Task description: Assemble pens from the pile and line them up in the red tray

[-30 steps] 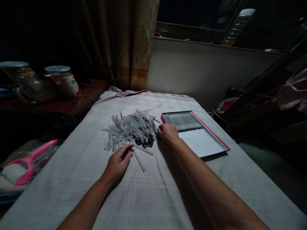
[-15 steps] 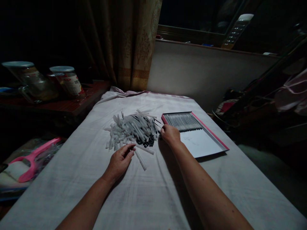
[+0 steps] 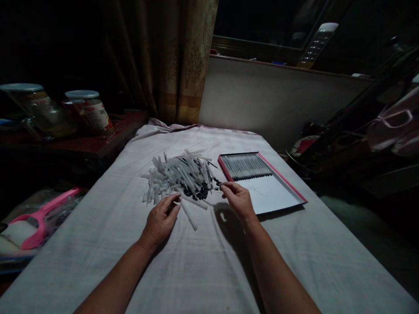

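Observation:
A heap of pale plastic pen barrels with dark tips (image 3: pixel 181 176) lies on the white cloth of the table (image 3: pixel 196 261). My left hand (image 3: pixel 160 220) rests on the cloth just below the heap, fingers curled, its fingertips on a loose barrel (image 3: pixel 189 215). My right hand (image 3: pixel 238 199) is raised slightly off the cloth at the heap's right edge, thumb and finger pinched on a thin pen piece. To the right lies a shallow red-rimmed tray (image 3: pixel 281 185) with a row of pens (image 3: pixel 247 166) packed side by side in its far half.
Two lidded glass jars (image 3: pixel 88 111) stand on a dark wooden shelf at left. A pink-handled tool (image 3: pixel 42 218) lies in clutter below it. A curtain (image 3: pixel 183 61) hangs behind the table. Dark furniture and bags crowd the right side.
My right hand has drawn back from the heap toward me and lifted, pinching a pen piece. My left hand has stayed near the loose barrel.

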`<state>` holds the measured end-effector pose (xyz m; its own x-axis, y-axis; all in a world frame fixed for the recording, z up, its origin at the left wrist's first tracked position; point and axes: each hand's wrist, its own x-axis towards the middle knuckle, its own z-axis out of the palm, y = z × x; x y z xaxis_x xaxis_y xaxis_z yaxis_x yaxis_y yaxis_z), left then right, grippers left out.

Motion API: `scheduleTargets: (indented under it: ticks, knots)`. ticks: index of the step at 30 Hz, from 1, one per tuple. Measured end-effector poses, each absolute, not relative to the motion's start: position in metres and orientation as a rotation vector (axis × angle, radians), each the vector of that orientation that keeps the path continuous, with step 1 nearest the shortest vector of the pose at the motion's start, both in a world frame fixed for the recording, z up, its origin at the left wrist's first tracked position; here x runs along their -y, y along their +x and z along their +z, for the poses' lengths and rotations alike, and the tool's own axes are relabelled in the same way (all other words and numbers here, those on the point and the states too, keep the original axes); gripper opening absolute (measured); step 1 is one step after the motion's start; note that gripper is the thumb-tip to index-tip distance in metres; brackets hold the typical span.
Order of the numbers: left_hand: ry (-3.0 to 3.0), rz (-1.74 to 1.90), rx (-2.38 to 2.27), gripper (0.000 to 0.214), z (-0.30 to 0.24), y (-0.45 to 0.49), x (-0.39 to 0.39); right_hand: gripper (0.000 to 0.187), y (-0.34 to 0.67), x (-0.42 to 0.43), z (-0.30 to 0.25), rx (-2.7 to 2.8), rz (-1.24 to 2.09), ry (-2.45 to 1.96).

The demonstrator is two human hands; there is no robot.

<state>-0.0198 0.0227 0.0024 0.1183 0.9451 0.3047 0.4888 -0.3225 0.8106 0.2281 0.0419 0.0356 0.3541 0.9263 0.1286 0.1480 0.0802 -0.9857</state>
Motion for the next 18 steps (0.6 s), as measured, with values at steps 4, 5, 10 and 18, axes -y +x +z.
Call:
scheduleTargets:
  ticks: [4,5,10,18]
  knots:
    - [1.986,1.118,-1.389,0.033,0.004,-0.020,-0.021,0.031,0.222,-0.038,0.037,0.927,0.938,-1.379]
    - [2.002,1.115,-1.386,0.033,0.004,-0.020,-0.021,0.032,0.222,-0.037,0.037,0.903,0.933,-1.384]
    - [2.064,1.110,-1.370,0.031,0.002,-0.020,-0.021,0.034,0.225,-0.033,0.036,0.853,0.857,-1.372]
    - [2.324,1.081,-1.281,0.025,-0.002,-0.020,-0.020,0.040,0.227,-0.032,0.026,0.744,0.843,-1.315]
